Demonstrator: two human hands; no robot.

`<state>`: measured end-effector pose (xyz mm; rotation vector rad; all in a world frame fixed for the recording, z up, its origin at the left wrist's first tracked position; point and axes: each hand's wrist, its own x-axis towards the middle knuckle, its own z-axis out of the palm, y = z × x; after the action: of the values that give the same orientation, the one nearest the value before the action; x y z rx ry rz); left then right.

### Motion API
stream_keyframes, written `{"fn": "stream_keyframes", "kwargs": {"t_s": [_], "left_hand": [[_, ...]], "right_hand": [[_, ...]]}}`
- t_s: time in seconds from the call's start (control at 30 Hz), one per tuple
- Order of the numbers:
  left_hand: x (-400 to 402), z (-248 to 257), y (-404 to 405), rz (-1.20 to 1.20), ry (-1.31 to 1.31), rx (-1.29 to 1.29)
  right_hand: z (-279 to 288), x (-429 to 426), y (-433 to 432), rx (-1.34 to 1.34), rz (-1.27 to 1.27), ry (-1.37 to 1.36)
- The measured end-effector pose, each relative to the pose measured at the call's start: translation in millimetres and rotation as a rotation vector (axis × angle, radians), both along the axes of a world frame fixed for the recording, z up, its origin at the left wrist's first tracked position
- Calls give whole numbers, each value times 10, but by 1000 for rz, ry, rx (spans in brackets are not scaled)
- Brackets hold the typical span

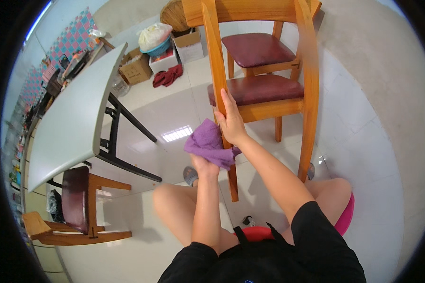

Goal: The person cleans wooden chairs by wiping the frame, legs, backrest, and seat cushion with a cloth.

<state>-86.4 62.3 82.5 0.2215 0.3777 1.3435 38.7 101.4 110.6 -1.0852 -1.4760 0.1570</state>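
Observation:
In front of me stands a wooden chair with a dark red padded seat, its back towards me. My left hand holds a purple cloth, which is wrapped against the lower part of the chair's left back post. The fingers of that hand are mostly hidden by the cloth. Just above the cloth, my right hand rests against the same post, with its thumb and fingers spread along the wood.
A second chair stands behind the first. To the left are a white-topped table with black legs and another wooden chair. Cardboard boxes, a blue basket and a dark red cloth lie by the wall.

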Motion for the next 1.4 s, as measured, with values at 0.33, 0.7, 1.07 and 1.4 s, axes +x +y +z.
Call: {"fn": "stream_keyframes", "kwargs": {"t_s": [0.33,0.7,1.07,1.4], "left_hand": [[-72,499,-360,-267,375,10],[241,528,297,330,1631,828],[437,161,498,195,1366,729],[471,271,459,146,1333,629]], "right_hand": [[-97,-301,-1129,-223,300,754],[-387,1146,-1258,-59,-688,831],[-648,771,-289,-86,-859,441],[-640,659,-440,-226,-319,-585]]}}
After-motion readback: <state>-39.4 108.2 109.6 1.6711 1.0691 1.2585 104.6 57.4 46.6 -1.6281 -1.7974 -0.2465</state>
